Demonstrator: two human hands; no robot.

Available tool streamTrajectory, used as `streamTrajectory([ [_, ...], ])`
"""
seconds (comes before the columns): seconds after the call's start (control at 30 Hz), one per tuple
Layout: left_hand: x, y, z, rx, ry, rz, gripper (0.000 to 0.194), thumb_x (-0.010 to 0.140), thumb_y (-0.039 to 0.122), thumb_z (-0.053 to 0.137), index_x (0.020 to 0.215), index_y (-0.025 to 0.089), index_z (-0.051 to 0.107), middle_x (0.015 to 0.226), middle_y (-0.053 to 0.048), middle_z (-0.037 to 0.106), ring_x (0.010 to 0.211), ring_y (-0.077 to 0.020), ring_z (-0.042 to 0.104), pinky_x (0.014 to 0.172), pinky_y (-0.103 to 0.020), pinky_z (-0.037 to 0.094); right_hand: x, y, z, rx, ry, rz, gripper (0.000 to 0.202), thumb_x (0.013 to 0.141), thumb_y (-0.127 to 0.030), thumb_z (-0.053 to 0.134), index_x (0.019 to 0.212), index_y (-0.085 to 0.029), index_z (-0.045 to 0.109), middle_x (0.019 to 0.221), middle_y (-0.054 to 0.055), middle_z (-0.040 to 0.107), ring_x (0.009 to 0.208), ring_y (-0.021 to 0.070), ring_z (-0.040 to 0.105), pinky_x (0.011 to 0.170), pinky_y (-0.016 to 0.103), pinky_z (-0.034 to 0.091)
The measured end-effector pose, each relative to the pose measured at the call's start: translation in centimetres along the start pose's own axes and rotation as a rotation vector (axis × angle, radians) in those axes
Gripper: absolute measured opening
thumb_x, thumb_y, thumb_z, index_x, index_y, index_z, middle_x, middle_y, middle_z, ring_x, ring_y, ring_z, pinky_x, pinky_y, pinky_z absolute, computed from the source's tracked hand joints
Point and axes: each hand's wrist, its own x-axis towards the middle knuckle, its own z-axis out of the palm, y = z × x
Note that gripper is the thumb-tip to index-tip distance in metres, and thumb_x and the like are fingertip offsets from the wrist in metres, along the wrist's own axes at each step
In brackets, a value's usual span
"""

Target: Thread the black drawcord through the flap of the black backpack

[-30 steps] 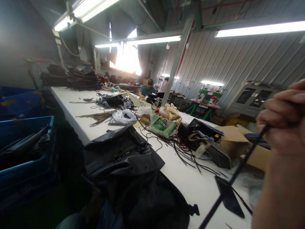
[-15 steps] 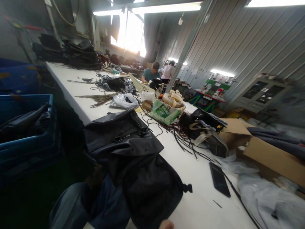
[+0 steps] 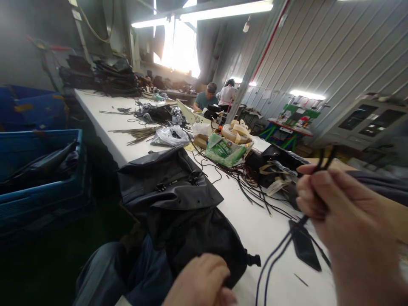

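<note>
My right hand (image 3: 341, 212), raised at the right, pinches a doubled black cord (image 3: 276, 250). The cord's two ends stick up above the fingers, and its two strands hang down past the bottom edge. A black bag (image 3: 172, 182) lies over the table edge and my lap, with a side-release buckle (image 3: 254, 259) at its near right corner. Over the lower part of the bag is my left hand (image 3: 204, 278), its fingers curled together. Whatever those fingers hold, if anything, is hidden.
A white table (image 3: 237, 219) bears loose black cords (image 3: 255, 197), a green box (image 3: 223, 151) with rolled tape and a dark phone-like slab (image 3: 306, 246). A blue crate (image 3: 41, 189) stands left. Two people (image 3: 205, 100) are at the back.
My right hand has come up into view at the right with the doubled cord. At the bottom, my left hand now shows over the bag. The camera view has shifted slightly.
</note>
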Motion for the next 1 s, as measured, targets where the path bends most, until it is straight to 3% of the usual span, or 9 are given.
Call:
streamTrajectory([
  [0.07, 0.7, -0.8, -2.9, 0.424, 0.19, -0.014, 0.04, 0.102, 0.019, 0.063, 0.14, 0.015, 0.077, 0.152, -0.023, 0.07, 0.144, -0.0443, 0.062, 0.127, -0.063, 0.044, -0.7, 1.9, 2.0, 0.098, -0.037, 0.008, 0.03, 0.09, -0.04, 0.093, 0.103, -0.016, 0.081, 0.067, 0.0, 0.057, 0.052, 0.0071, 0.04, 0.045, 0.022, 0.021],
  [0.17, 1.1, -2.8, -5.9, 0.797, 0.257, -0.09, 0.055, 0.102, 0.012, 0.054, 0.156, 0.003, 0.061, 0.168, -0.028, 0.054, 0.157, -0.0436, 0.051, 0.131, -0.062, 0.042, -1.6, 3.8, 3.6, 0.195, -0.037, -0.02, 0.026, 0.097, -0.041, 0.086, 0.106, -0.018, 0.079, 0.066, -0.002, 0.059, 0.05, 0.0066, 0.035, 0.046, 0.021, 0.021],
  [0.27, 1.3, -4.3, -7.2, 0.903, 0.258, -0.132, 0.053, 0.107, 0.021, 0.055, 0.156, 0.001, 0.059, 0.167, -0.028, 0.056, 0.155, -0.0436, 0.054, 0.13, -0.061, 0.045, -3.1, 5.8, 4.7, 0.113, -0.242, 0.116, 0.033, 0.104, -0.05, 0.077, 0.11, -0.018, 0.076, 0.064, -0.003, 0.061, 0.05, 0.007, 0.039, 0.047, 0.02, 0.027],
  [0.37, 1.5, -4.3, -7.7, 0.881, 0.309, -0.156, 0.05, 0.113, 0.026, 0.047, 0.156, 0.006, 0.059, 0.159, -0.025, 0.064, 0.146, -0.0379, 0.064, 0.125, -0.055, 0.052, -5.7, 8.9, 6.2, 0.065, -0.511, 0.386, 0.042, 0.107, -0.058, 0.071, 0.109, -0.016, 0.072, 0.064, -0.002, 0.064, 0.05, 0.0069, 0.04, 0.047, 0.019, 0.027],
  [0.47, 1.7, -3.8, -8.2, 0.934, 0.227, -0.177, 0.049, 0.107, 0.015, 0.052, 0.154, 0.008, 0.061, 0.159, -0.023, 0.065, 0.145, -0.0377, 0.064, 0.124, -0.053, 0.053, -8.5, 12.8, 7.6, 0.126, -0.605, 0.603, 0.047, 0.103, -0.064, 0.072, 0.103, -0.017, 0.069, 0.078, 0.002, 0.072, 0.052, 0.0069, 0.04, 0.046, 0.02, 0.028],
  [0.6, 1.9, -3.9, -8.9, 1.051, 0.065, -0.142, 0.046, 0.102, 0.008, 0.05, 0.144, 0.008, 0.069, 0.155, -0.025, 0.066, 0.144, -0.0405, 0.063, 0.121, -0.054, 0.054, -10.8, 17.0, 7.8, 0.084, -0.661, 0.761, 0.044, 0.098, -0.062, 0.075, 0.1, -0.019, 0.071, 0.087, 0.003, 0.074, 0.056, 0.0078, 0.038, 0.048, 0.021, 0.026],
  [0.8, 3.0, -3.9, -10.9, 0.927, 0.092, -0.083, 0.032, 0.099, 0.008, 0.047, 0.102, 0.016, 0.078, 0.105, -0.016, 0.081, 0.101, -0.0298, 0.078, 0.094, -0.038, 0.059, -11.7, 18.8, 7.9, -0.198, -0.747, 0.609, 0.036, 0.104, -0.05, 0.066, 0.088, -0.019, 0.077, 0.073, 0.002, 0.074, 0.061, 0.0133, 0.049, 0.059, 0.028, 0.035],
  [0.9, 3.8, -3.5, -12.5, 0.746, 0.162, -0.092, 0.032, 0.099, 0.013, 0.05, 0.1, 0.019, 0.082, 0.098, -0.013, 0.082, 0.095, -0.0276, 0.078, 0.086, -0.034, 0.056, -11.8, 18.4, 8.5, -0.254, -0.778, 0.509, 0.038, 0.102, -0.044, 0.068, 0.075, -0.019, 0.074, 0.071, 0.001, 0.073, 0.066, 0.015, 0.054, 0.066, 0.029, 0.038],
  [1.0, 4.6, -3.1, -13.9, 0.636, 0.141, -0.123, 0.031, 0.096, 0.016, 0.054, 0.099, 0.019, 0.085, 0.099, -0.013, 0.084, 0.094, -0.0282, 0.078, 0.085, -0.035, 0.054, -12.0, 18.0, 9.4, -0.316, -0.8, 0.444, 0.039, 0.101, -0.04, 0.067, 0.068, -0.019, 0.072, 0.065, 0.0, 0.068, 0.061, 0.0144, 0.052, 0.062, 0.03, 0.034],
])
